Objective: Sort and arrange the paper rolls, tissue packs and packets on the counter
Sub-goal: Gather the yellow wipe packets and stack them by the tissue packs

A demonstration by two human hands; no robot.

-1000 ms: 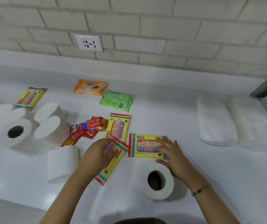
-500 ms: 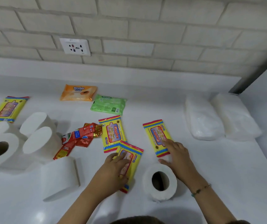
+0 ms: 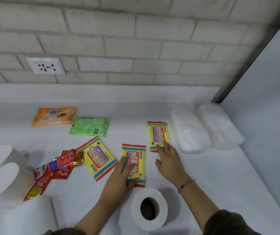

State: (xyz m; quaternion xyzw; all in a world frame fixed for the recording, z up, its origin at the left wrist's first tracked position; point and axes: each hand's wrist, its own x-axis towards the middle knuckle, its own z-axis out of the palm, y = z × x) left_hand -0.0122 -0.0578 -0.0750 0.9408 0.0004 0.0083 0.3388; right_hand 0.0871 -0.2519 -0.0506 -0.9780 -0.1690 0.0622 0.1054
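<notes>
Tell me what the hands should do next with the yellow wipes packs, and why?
Probably slide the tilted yellow pack straight, next to the middle pack. The left hand lies flat on the middle pack and the right hand touches the right pack; both stand upright, while the third lies askew beside the red sachets.

A wall of pale grey-white bricks point(image 3: 136, 36) with darker mortar lines fills the upper part of the view. A white electrical socket plate point(image 3: 45, 66) is set into the wall at the left, low down, just above a plain white upstand point(image 3: 102, 93). At the right, a dark grey metal strip point(image 3: 248, 61) runs diagonally beside a smooth pale panel point(image 3: 275, 85).
</notes>
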